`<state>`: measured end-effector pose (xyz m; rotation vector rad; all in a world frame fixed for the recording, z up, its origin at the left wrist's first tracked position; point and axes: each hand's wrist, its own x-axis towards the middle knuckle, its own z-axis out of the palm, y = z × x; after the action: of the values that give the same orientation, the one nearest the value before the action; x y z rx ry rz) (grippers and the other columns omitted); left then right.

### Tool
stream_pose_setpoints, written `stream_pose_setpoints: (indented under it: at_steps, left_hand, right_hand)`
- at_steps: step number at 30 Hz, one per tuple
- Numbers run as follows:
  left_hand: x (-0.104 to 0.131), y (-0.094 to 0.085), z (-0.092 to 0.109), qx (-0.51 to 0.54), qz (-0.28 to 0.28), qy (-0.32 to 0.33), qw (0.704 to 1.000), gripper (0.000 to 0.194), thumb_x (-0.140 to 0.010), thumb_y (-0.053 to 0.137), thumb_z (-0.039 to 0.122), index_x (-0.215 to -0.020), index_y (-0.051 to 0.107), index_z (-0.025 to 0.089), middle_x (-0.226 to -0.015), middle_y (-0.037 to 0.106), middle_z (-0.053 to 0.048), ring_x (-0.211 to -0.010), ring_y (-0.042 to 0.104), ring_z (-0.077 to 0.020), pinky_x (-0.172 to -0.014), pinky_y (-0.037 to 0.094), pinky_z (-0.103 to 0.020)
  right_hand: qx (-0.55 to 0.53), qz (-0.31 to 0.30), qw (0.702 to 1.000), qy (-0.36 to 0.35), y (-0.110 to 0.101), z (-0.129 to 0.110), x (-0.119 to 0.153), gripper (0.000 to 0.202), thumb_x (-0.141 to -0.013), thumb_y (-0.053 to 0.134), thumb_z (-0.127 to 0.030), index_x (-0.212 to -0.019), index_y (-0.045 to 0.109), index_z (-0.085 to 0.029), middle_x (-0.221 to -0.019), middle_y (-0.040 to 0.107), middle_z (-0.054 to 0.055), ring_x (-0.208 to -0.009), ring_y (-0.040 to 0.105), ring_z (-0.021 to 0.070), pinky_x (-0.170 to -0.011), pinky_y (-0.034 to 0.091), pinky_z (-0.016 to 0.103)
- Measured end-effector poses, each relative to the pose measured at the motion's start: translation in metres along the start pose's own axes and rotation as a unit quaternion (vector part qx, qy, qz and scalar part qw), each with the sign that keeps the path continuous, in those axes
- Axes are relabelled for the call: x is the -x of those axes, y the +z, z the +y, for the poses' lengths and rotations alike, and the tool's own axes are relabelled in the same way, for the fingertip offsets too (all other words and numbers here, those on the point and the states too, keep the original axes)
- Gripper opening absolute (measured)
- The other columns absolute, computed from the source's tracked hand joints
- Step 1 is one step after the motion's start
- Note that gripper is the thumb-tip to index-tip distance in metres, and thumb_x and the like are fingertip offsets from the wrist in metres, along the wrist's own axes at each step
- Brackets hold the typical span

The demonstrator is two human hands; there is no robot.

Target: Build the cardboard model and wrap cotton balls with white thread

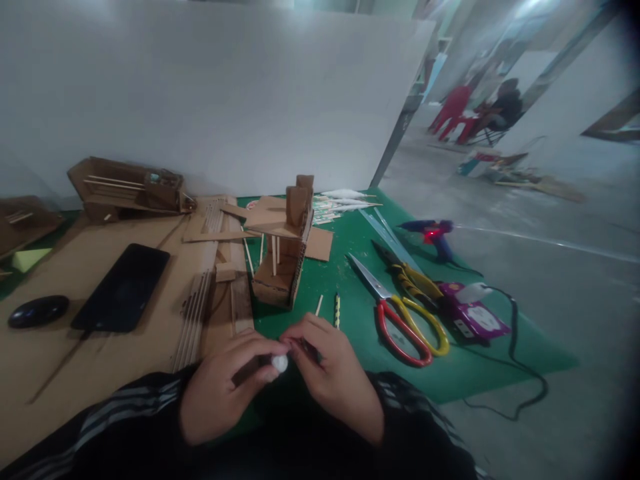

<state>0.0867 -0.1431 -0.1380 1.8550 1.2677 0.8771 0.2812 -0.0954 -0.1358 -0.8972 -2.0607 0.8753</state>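
Close to my body, my left hand point(225, 380) is closed around a small white roundish thing point(280, 363), its end showing between thumb and forefinger. Fingertips of my right hand point(333, 373) are pinched together right beside it; what lies between them is too small to make out. Just beyond the hands stands a cardboard model point(280, 277) with thin sticks as posts. A short wooden stick point(319, 305) and a yellow patterned pencil point(337, 312) lie past my right hand. Scissors point(407, 333) with red and yellow handles rest to the right.
Pliers point(413, 277), clear glue sticks point(395, 237), a lit glue gun point(433, 233) and a purple pack point(475, 313) with a trailing cable lie right. On the left are a phone point(123, 290), a mouse point(39, 311) and another cardboard model point(130, 190). A white panel point(215, 93) stands behind.
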Motion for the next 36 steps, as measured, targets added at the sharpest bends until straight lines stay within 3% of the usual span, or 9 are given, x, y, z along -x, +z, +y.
stream_pose_setpoints:
  at_steps: [9, 17, 22, 26, 31, 36]
  left_hand:
    - [-0.004, 0.004, -0.004, -0.043, 0.005, -0.008, 0.999, 0.029, -0.099, 0.045, 0.027, -0.124, 0.06, 0.029, -0.115, 0.063, -0.004, -0.113, 0.056, -0.019, -0.092, 0.042, -0.026]
    - [-0.007, 0.002, -0.001, 0.053, -0.017, -0.055, 0.997, 0.025, -0.097, 0.048, 0.031, -0.115, 0.066, 0.027, -0.109, 0.056, -0.005, -0.105, 0.059, -0.0179, -0.09, 0.048, -0.027]
    - [-0.007, 0.001, 0.001, 0.076, 0.012, -0.07, 0.995, 0.023, -0.095, 0.051, 0.031, -0.109, 0.068, 0.025, -0.116, 0.058, -0.008, -0.112, 0.058, -0.0206, -0.088, 0.052, -0.027]
    - [-0.008, 0.001, 0.003, 0.034, 0.041, -0.059, 0.997, 0.021, -0.095, 0.052, 0.029, -0.107, 0.069, 0.025, -0.111, 0.068, -0.005, -0.108, 0.062, -0.0199, -0.093, 0.049, -0.03]
    - [-0.008, 0.002, 0.001, -0.003, 0.069, -0.063, 0.996, 0.022, -0.095, 0.052, 0.033, -0.106, 0.069, 0.024, -0.108, 0.069, -0.005, -0.105, 0.063, -0.0204, -0.092, 0.049, -0.033]
    - [-0.004, 0.009, -0.003, 0.083, 0.101, -0.117, 0.985, 0.023, -0.094, 0.054, 0.036, -0.112, 0.057, 0.022, -0.11, 0.066, -0.006, -0.103, 0.066, -0.0189, -0.09, 0.053, -0.033]
  right_hand:
    - [0.009, 0.002, 1.0, 0.028, 0.004, 0.005, -0.004, 0.014, -0.092, 0.055, -0.01, -0.088, 0.065, -0.019, -0.082, 0.062, 0.002, -0.079, 0.057, 0.0165, -0.069, 0.041, 0.027]
    - [0.017, 0.001, 0.999, 0.044, 0.005, 0.005, -0.003, 0.016, -0.089, 0.056, -0.007, -0.087, 0.066, -0.019, -0.082, 0.062, 0.002, -0.077, 0.057, 0.0156, -0.069, 0.041, 0.026]
    - [0.034, -0.017, 0.998, 0.044, 0.008, 0.004, -0.003, 0.014, -0.091, 0.056, -0.011, -0.085, 0.065, -0.019, -0.08, 0.059, 0.001, -0.075, 0.055, 0.0148, -0.065, 0.039, 0.025]
    - [0.046, -0.027, 0.998, 0.024, 0.009, 0.003, -0.002, 0.015, -0.091, 0.057, -0.012, -0.08, 0.063, -0.019, -0.075, 0.056, 0.0, -0.072, 0.053, 0.0144, -0.063, 0.039, 0.025]
    - [0.062, -0.049, 0.997, 0.014, 0.012, 0.002, 0.002, 0.012, -0.091, 0.058, -0.012, -0.085, 0.065, -0.019, -0.075, 0.057, 0.0, -0.073, 0.053, 0.0152, -0.065, 0.038, 0.025]
    - [0.086, -0.071, 0.994, 0.007, 0.011, -0.005, 0.006, 0.012, -0.091, 0.056, -0.011, -0.088, 0.065, -0.018, -0.079, 0.06, 0.001, -0.076, 0.052, 0.0159, -0.069, 0.036, 0.028]
